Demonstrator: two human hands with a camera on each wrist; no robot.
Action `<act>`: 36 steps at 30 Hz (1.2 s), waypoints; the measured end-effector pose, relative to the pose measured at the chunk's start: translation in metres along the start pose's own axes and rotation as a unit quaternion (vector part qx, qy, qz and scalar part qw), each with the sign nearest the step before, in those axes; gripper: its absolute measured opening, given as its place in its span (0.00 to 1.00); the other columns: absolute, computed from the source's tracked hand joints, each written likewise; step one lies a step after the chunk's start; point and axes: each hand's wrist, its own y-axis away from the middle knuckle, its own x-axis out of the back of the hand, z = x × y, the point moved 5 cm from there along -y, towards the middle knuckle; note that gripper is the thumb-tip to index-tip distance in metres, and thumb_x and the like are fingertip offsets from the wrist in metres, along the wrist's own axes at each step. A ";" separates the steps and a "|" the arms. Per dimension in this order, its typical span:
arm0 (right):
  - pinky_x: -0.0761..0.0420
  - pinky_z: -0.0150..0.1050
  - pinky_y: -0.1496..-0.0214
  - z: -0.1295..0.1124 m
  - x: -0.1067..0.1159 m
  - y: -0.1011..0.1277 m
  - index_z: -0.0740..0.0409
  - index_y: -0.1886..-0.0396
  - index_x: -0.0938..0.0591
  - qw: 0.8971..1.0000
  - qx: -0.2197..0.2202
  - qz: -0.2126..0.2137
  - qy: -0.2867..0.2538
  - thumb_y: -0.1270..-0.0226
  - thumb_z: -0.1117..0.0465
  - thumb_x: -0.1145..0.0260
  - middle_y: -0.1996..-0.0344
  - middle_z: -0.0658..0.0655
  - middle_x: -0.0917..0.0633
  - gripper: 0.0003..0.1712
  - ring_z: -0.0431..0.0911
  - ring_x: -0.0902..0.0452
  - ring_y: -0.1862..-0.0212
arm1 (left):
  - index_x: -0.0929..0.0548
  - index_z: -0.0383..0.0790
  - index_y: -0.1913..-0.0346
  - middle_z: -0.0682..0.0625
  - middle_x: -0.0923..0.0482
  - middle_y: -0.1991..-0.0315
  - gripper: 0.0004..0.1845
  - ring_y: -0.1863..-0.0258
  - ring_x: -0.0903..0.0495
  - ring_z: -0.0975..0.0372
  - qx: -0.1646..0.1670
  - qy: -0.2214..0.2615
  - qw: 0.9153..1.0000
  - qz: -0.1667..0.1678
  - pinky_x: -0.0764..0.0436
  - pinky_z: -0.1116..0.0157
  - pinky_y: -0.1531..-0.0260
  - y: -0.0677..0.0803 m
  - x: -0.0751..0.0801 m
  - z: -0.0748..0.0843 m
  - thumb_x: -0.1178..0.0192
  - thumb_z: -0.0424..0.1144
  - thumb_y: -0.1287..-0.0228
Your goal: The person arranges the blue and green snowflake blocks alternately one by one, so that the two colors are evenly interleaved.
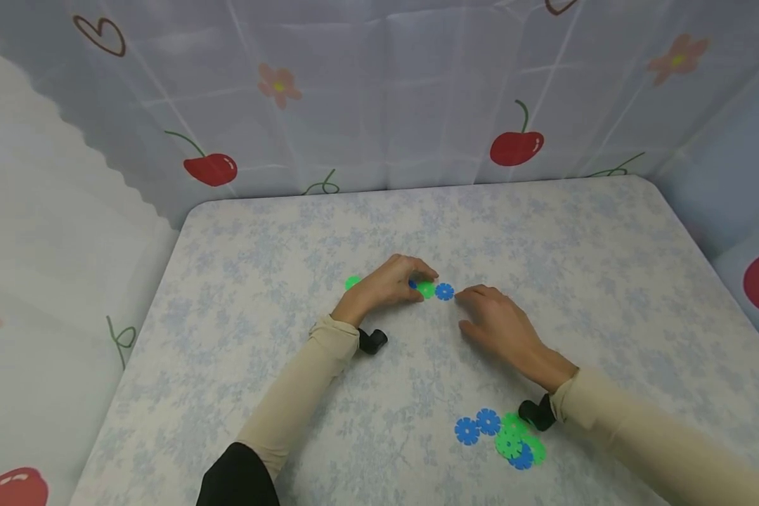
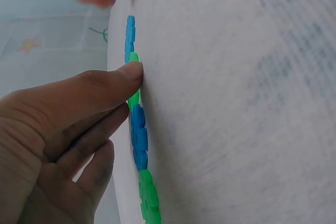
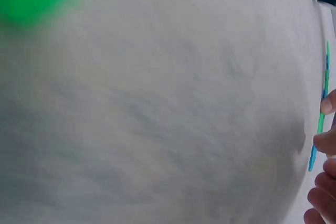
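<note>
On the flowered worktop (image 1: 240,295), a flat row of green and blue snowflake discs (image 1: 434,289) is being pressed down by the left hand (image 1: 388,282), its grip narrow with the thumb (image 2: 113,82) bearing on a green disc. The row's blue end disc (image 1: 444,291) is being touched by the right hand (image 1: 500,322), its grip loose and holding nothing. A pile of spare discs (image 1: 502,438) is lying near the front edge.

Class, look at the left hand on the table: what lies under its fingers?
Under the left hand lies a flat row of blue and green snowflake discs; its fingers press them. The hand covers the row's middle, so the count stays hidden.
</note>
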 end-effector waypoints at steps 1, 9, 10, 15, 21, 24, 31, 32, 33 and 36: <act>0.25 0.50 0.50 -0.001 -0.001 0.005 0.58 0.48 0.23 1.000 0.002 -0.008 -0.004 0.46 0.59 0.34 0.49 0.57 0.23 0.23 0.53 0.28 0.46 | 0.22 0.42 0.47 0.51 0.22 0.49 0.25 0.48 0.24 0.64 0.000 -0.001 1.000 0.001 0.25 0.72 0.51 0.000 0.000 0.000 0.32 0.33 0.52; 0.25 0.47 0.48 -0.008 -0.012 0.047 0.54 0.50 0.21 0.999 0.012 -0.041 -0.027 0.48 0.59 0.31 0.50 0.52 0.22 0.22 0.49 0.28 0.45 | 0.22 0.42 0.47 0.52 0.22 0.48 0.24 0.47 0.25 0.64 -0.010 -0.001 1.000 0.006 0.26 0.71 0.49 0.002 -0.002 -0.002 0.32 0.33 0.52; 0.25 0.47 0.47 -0.009 -0.012 0.051 0.53 0.51 0.21 0.999 0.012 -0.042 -0.031 0.48 0.59 0.31 0.50 0.51 0.22 0.22 0.48 0.28 0.45 | 0.22 0.42 0.47 0.52 0.22 0.49 0.25 0.48 0.25 0.64 -0.014 0.000 1.000 0.005 0.26 0.71 0.50 0.002 -0.002 -0.002 0.32 0.33 0.52; 0.25 0.46 0.48 -0.012 -0.013 0.071 0.50 0.50 0.21 0.997 0.015 -0.052 -0.045 0.47 0.57 0.32 0.50 0.49 0.22 0.22 0.46 0.28 0.46 | 0.22 0.43 0.47 0.54 0.23 0.48 0.25 0.47 0.26 0.66 -0.041 0.018 0.999 0.004 0.27 0.71 0.48 0.002 -0.006 0.001 0.31 0.34 0.53; 0.24 0.46 0.50 -0.008 -0.009 0.094 0.47 0.51 0.21 0.997 0.007 -0.045 -0.063 0.47 0.57 0.32 0.51 0.46 0.21 0.21 0.45 0.26 0.47 | 0.23 0.43 0.46 0.56 0.24 0.47 0.25 0.45 0.28 0.68 -0.061 0.045 0.997 0.012 0.29 0.72 0.46 -0.003 -0.010 0.007 0.32 0.35 0.51; 0.23 0.44 0.51 -0.003 -0.006 0.108 0.43 0.51 0.21 0.998 -0.004 -0.038 -0.057 0.48 0.55 0.31 0.52 0.42 0.22 0.21 0.42 0.26 0.48 | 0.23 0.43 0.45 0.56 0.25 0.46 0.26 0.44 0.29 0.67 -0.066 0.038 0.997 0.013 0.29 0.73 0.47 -0.006 -0.011 0.010 0.32 0.36 0.51; 0.22 0.44 0.54 0.000 -0.001 0.143 0.37 0.49 0.23 0.998 -0.046 -0.026 -0.027 0.48 0.45 0.32 0.51 0.37 0.25 0.24 0.40 0.27 0.49 | 0.24 0.42 0.45 0.54 0.24 0.47 0.26 0.45 0.28 0.67 -0.064 0.034 0.997 -0.001 0.29 0.75 0.47 -0.011 -0.015 0.013 0.33 0.35 0.50; 0.22 0.43 0.55 -0.001 -0.001 0.148 0.37 0.50 0.23 0.998 -0.051 -0.023 -0.021 0.50 0.43 0.32 0.51 0.37 0.25 0.24 0.40 0.27 0.49 | 0.24 0.42 0.45 0.54 0.24 0.47 0.26 0.45 0.28 0.67 -0.064 0.033 0.997 -0.002 0.29 0.75 0.47 -0.011 -0.015 0.013 0.33 0.35 0.50; 0.21 0.42 0.56 -0.002 -0.001 0.152 0.37 0.50 0.22 0.998 -0.053 -0.020 -0.012 0.51 0.42 0.32 0.52 0.36 0.25 0.25 0.39 0.27 0.50 | 0.24 0.42 0.45 0.54 0.24 0.46 0.26 0.45 0.28 0.67 -0.063 0.031 0.998 -0.002 0.29 0.75 0.48 -0.012 -0.015 0.013 0.33 0.35 0.50; 0.20 0.37 0.59 -0.007 -0.003 0.163 0.38 0.52 0.21 0.999 -0.037 0.000 0.009 0.57 0.41 0.29 0.53 0.36 0.24 0.28 0.36 0.27 0.52 | 0.23 0.42 0.45 0.54 0.25 0.46 0.25 0.45 0.28 0.67 -0.056 0.027 0.998 0.001 0.29 0.75 0.48 -0.011 -0.016 0.013 0.33 0.35 0.51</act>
